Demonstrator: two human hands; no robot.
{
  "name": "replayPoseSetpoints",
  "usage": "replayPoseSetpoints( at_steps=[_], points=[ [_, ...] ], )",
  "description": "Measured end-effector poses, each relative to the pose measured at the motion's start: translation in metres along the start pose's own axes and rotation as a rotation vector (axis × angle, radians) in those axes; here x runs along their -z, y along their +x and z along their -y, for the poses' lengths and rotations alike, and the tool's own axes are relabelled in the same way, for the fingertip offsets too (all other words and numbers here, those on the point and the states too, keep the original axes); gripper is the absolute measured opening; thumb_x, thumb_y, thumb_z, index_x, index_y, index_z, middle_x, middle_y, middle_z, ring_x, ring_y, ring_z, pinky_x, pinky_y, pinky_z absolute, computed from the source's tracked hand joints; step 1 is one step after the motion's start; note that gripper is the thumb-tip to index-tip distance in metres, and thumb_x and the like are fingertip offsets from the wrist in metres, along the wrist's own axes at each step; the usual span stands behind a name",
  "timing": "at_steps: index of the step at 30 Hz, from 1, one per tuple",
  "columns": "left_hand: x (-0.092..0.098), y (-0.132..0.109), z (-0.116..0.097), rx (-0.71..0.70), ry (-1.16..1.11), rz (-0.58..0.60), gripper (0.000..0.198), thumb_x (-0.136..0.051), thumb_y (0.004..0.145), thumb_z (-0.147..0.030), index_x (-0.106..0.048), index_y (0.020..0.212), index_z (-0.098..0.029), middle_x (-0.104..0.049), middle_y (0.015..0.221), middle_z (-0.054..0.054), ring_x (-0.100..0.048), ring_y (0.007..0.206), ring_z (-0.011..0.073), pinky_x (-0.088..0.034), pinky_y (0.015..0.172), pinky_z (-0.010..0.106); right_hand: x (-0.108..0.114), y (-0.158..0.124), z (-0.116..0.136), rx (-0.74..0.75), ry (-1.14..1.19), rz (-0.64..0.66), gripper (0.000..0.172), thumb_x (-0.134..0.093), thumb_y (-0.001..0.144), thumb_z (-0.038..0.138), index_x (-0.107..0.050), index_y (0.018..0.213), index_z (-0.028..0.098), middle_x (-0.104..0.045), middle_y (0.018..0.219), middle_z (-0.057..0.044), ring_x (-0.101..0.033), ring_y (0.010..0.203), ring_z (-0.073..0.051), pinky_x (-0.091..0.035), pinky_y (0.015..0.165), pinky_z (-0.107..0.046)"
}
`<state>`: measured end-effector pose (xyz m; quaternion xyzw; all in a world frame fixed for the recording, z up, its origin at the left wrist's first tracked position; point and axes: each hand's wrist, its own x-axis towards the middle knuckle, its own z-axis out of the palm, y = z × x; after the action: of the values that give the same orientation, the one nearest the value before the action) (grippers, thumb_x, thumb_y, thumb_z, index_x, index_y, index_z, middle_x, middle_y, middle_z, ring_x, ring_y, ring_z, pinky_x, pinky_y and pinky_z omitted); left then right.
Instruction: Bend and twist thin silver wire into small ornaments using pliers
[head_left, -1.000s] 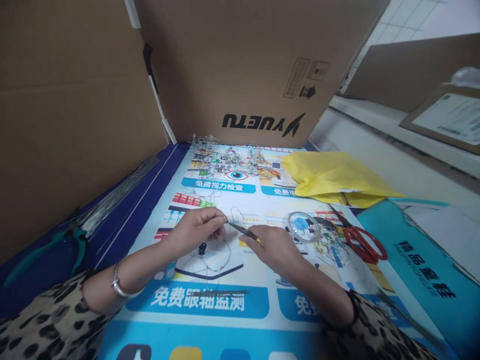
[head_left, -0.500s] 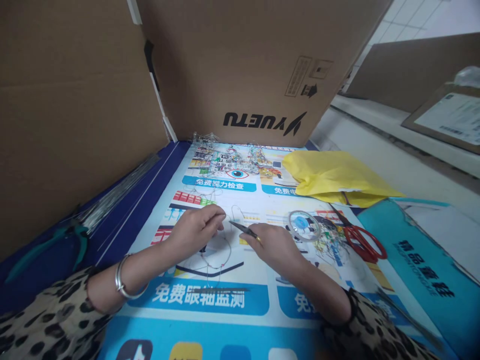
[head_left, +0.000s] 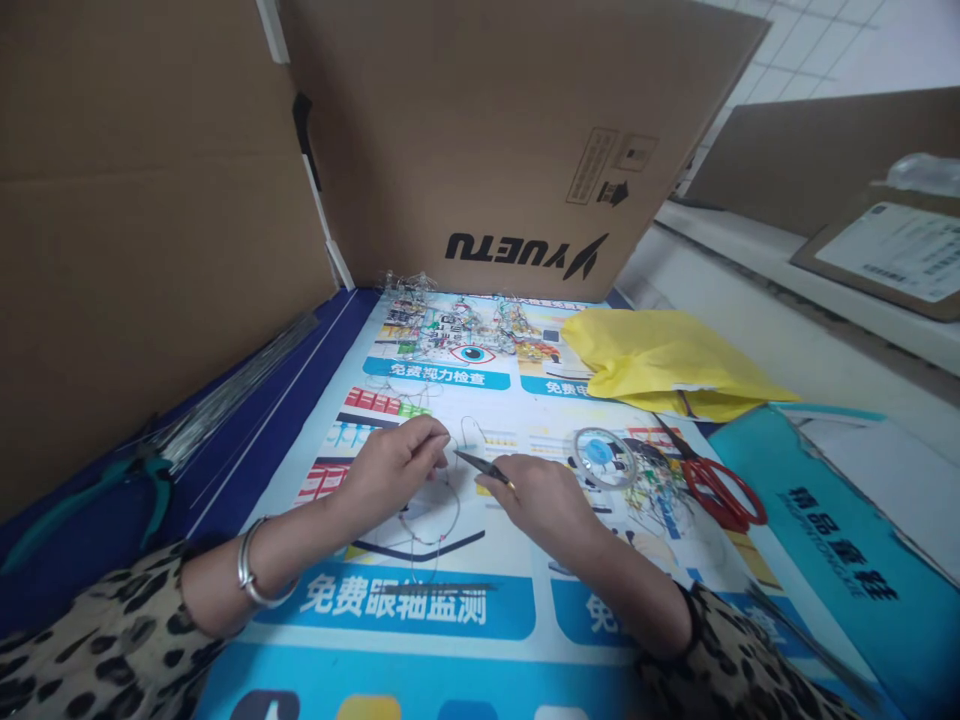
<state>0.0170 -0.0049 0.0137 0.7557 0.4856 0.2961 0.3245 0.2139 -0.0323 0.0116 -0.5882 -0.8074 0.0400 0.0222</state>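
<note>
My left hand (head_left: 394, 465) is closed in a pinch on a thin bent wire (head_left: 442, 505) that loops down over the printed poster (head_left: 420, 600). My right hand (head_left: 544, 498) is closed around small pointed pliers (head_left: 480, 464), whose tips reach toward the wire just right of my left fingertips. A small wire loop (head_left: 472, 425) stands just beyond the two hands. A silver bangle sits on my left wrist; both sleeves are leopard print.
Green-handled pliers (head_left: 112, 490) and a bundle of straight wires (head_left: 232, 385) lie at the left. A clear tape roll (head_left: 604, 457), red scissors (head_left: 716, 492) and a yellow bag (head_left: 664, 360) are at the right. Tangled wire pieces (head_left: 465, 320) lie before the cardboard box (head_left: 510, 140).
Both hands stay almost in place; the left wrist has turned slightly and the plier tips have edged closer to the left fingers. The view has shifted a little.
</note>
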Motion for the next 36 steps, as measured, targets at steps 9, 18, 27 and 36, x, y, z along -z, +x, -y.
replayPoseSetpoints(
  at_steps=[9, 18, 27, 36],
  points=[
    [0.004, 0.003, -0.002, 0.043, -0.102, 0.063, 0.018, -0.044, 0.086, -0.030, -0.056, 0.079, -0.019, -0.065, 0.067, -0.002, -0.061, 0.058, 0.0111, -0.044, 0.057, 0.021, 0.004, -0.001, -0.003, -0.001, 0.022, 0.045, 0.038, -0.033, 0.091, 0.047, -0.060, 0.086, 0.021, -0.067, 0.083, -0.004, -0.061, 0.075, -0.017, -0.033, 0.057, -0.025],
    [0.006, 0.009, 0.007, -0.002, -0.142, -0.065, 0.018, -0.049, 0.083, -0.030, -0.059, 0.075, -0.018, -0.059, 0.071, -0.001, -0.054, 0.070, 0.0137, -0.041, 0.066, 0.024, -0.004, -0.008, -0.015, -0.013, -0.255, -0.071, 0.040, -0.041, 0.088, 0.049, -0.058, 0.102, 0.016, -0.060, 0.093, -0.013, -0.051, 0.091, -0.026, -0.036, 0.076, -0.035],
    [0.009, 0.006, -0.004, 0.012, -0.270, -0.003, 0.016, -0.057, 0.079, -0.032, -0.064, 0.075, -0.019, -0.062, 0.078, 0.001, -0.056, 0.075, 0.0147, -0.043, 0.070, 0.026, 0.005, -0.010, -0.012, 0.122, -0.025, -0.227, 0.035, -0.051, 0.085, 0.043, -0.060, 0.104, 0.016, -0.061, 0.105, -0.013, -0.048, 0.103, -0.028, -0.034, 0.088, -0.042],
    [0.008, 0.004, -0.015, 0.053, -0.362, 0.054, 0.010, -0.059, 0.075, -0.026, -0.066, 0.073, -0.018, -0.064, 0.070, -0.002, -0.056, 0.066, 0.0122, -0.043, 0.062, 0.023, 0.008, 0.003, 0.022, -0.058, 0.808, -0.257, 0.012, -0.057, 0.080, 0.029, -0.065, 0.087, 0.023, -0.068, 0.080, 0.001, -0.061, 0.073, -0.013, -0.046, 0.068, -0.024]
  ],
)
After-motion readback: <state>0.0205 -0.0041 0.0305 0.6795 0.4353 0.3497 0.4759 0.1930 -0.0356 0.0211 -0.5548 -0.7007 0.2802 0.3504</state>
